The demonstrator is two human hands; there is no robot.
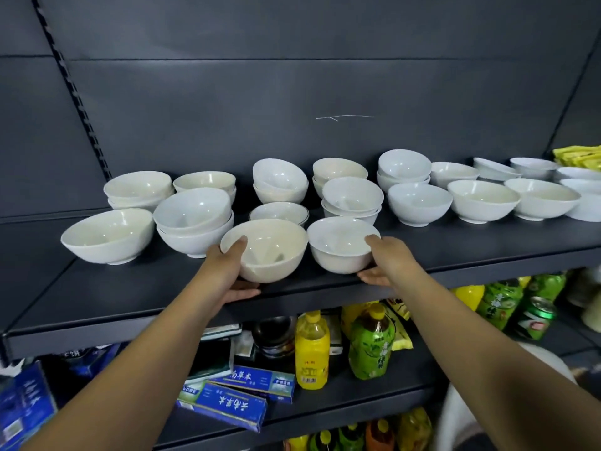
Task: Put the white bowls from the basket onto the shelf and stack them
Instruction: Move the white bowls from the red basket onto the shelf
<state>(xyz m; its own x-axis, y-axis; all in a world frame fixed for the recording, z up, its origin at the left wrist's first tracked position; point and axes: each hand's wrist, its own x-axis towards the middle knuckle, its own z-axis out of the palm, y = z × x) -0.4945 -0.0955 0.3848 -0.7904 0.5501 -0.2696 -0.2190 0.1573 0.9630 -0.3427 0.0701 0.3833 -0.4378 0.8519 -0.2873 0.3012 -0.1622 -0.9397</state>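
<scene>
Several white bowls stand on the dark shelf (97,297), some single, some in short stacks. My left hand (229,271) grips a cream-white bowl (270,252) near the shelf's front edge, thumb over its rim and fingers under its base. My right hand (387,258) grips a second white bowl (341,247) just to the right, thumb on the rim and fingers beneath. The two held bowls almost touch. A stack of white bowls (195,219) sits left of the held ones. The basket is out of view.
A lone bowl (109,237) sits at the front left, with bare shelf in front of it. On the lower shelf are yellow and green drink bottles (312,349), blue toothpaste boxes (234,395) and cans. Yellow packets (579,156) lie at the far right.
</scene>
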